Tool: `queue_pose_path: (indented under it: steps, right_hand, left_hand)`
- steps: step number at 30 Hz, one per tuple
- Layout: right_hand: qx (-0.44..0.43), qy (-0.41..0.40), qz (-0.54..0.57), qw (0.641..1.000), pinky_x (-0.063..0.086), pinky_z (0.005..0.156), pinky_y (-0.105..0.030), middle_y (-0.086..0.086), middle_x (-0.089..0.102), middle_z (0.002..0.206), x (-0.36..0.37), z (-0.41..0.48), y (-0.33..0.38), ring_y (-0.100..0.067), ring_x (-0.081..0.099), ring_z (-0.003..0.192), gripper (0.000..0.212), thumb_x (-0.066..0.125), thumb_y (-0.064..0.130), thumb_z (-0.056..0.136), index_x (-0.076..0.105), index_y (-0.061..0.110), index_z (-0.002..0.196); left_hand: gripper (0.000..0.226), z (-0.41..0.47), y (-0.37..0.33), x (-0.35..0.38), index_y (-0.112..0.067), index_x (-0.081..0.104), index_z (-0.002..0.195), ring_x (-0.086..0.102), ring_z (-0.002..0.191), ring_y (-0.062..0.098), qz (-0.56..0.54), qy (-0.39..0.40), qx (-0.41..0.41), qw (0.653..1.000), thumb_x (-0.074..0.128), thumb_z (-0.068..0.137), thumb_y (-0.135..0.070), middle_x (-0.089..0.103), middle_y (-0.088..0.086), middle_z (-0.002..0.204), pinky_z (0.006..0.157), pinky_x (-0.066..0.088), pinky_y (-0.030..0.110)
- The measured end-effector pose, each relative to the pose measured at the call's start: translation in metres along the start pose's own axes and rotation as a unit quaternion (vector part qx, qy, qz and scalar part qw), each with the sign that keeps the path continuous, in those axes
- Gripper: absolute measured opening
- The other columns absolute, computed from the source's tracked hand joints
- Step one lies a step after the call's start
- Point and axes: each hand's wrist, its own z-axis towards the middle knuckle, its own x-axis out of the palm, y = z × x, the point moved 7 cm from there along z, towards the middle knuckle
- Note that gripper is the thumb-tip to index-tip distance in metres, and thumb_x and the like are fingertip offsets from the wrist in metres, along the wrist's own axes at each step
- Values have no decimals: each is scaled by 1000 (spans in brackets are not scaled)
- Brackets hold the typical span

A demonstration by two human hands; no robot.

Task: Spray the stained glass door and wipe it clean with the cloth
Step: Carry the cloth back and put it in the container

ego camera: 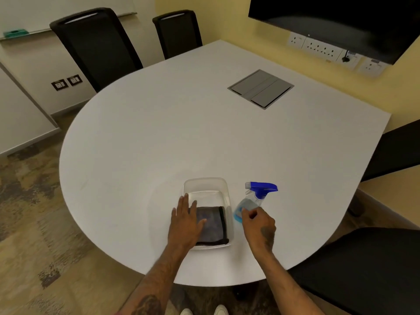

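Observation:
A folded dark grey cloth (213, 225) lies in a clear plastic tray (205, 184) near the front edge of the white table (181, 133). My left hand (185, 223) rests flat on the cloth's left part, fingers spread. To the tray's right stands a clear spray bottle (250, 202) with a blue trigger head, tilted and slightly blurred. My right hand (258, 222) is at the bottle's base with fingers curled; whether it grips the bottle is unclear. No glass door is in view.
A grey cable hatch (261, 88) is set into the table's far right. Black chairs stand at the back left (95, 48), back middle (178, 32) and right front (363, 269). A dark screen (341, 17) and wall sockets (322, 50) are on the yellow wall.

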Motion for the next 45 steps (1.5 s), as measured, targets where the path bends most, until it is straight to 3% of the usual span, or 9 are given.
queue_pose_path:
  steps: [4, 8, 15, 23, 27, 30, 34, 38, 45]
  right_hand:
    - [-13, -13, 47, 999, 48, 66, -15, 0, 62, 107, -19, 15, -4, -17, 63, 96, 33, 74, 27, 87, 56, 12, 110]
    - [-50, 25, 74, 996, 51, 91, -36, 7, 48, 122, -15, 30, 11, -13, 50, 110, 67, 79, 26, 83, 42, 13, 138]
    - [-40, 28, 103, 993, 46, 86, -30, -6, 56, 110, 1, 42, 16, -28, 59, 105, 49, 72, 19, 89, 48, 3, 128]
    - [-113, 7, 103, 988, 50, 86, -34, -3, 57, 107, -26, 42, 75, -18, 56, 97, 46, 70, 25, 90, 48, 5, 126]
    - [-169, 3, 110, 979, 47, 75, -20, -1, 57, 105, -38, 38, 123, -14, 57, 91, 46, 71, 29, 89, 49, 7, 123]
    - [-185, 39, 108, 976, 43, 66, -12, 0, 57, 104, -27, 37, 149, -13, 58, 89, 46, 71, 33, 88, 49, 10, 120]
    - [-183, 132, 100, 969, 46, 69, -15, 0, 60, 106, 13, 35, 161, -16, 59, 94, 46, 74, 34, 86, 50, 14, 119]
    - [-163, 187, 99, 964, 48, 82, -24, -1, 60, 108, 55, 36, 155, -19, 60, 99, 48, 74, 32, 87, 47, 13, 122]
    - [-130, 209, 75, 966, 44, 87, -26, -1, 57, 106, 92, 43, 141, -18, 55, 97, 45, 73, 28, 88, 49, 9, 121]
  left_hand:
    - [100, -3, 16, 14, -16, 8, 160, -2, 156, 28, 47, 3, 5, 999, 1, 84, -80, -7, 8, 167, 123, 12, 50]
    - [90, 0, 31, 30, -10, 40, 151, 27, 148, 31, 76, 11, -16, 997, 9, 96, -74, 33, 14, 160, 106, 41, 54]
    - [91, -1, 34, 43, -10, 36, 153, 21, 149, 27, 85, -7, -8, 996, 14, 95, -76, 29, 13, 162, 110, 33, 52]
    - [89, 1, 38, 47, -11, 41, 152, 21, 146, 26, 99, -16, -10, 995, 17, 95, -76, 34, 13, 161, 107, 39, 53]
    - [89, 2, 39, 48, -12, 42, 151, 24, 145, 27, 88, -23, -7, 996, 20, 94, -76, 36, 13, 160, 105, 42, 53]
    - [88, 2, 40, 49, -15, 31, 155, 23, 146, 27, 73, -33, 3, 997, 22, 94, -77, 32, 12, 162, 109, 38, 53]
    - [91, 4, 41, 53, -25, -6, 160, 21, 152, 29, 42, -26, 3, 999, 21, 92, -80, 23, 10, 165, 113, 31, 52]
    - [90, 4, 39, 56, -37, -30, 149, -7, 153, 25, 42, -27, 14, 999, 0, 82, -88, -15, 1, 166, 121, 10, 53]
    - [85, 4, 41, 53, -26, 12, 156, 28, 150, 31, 37, -25, -2, 999, 17, 91, -81, 21, 7, 166, 113, 30, 55]
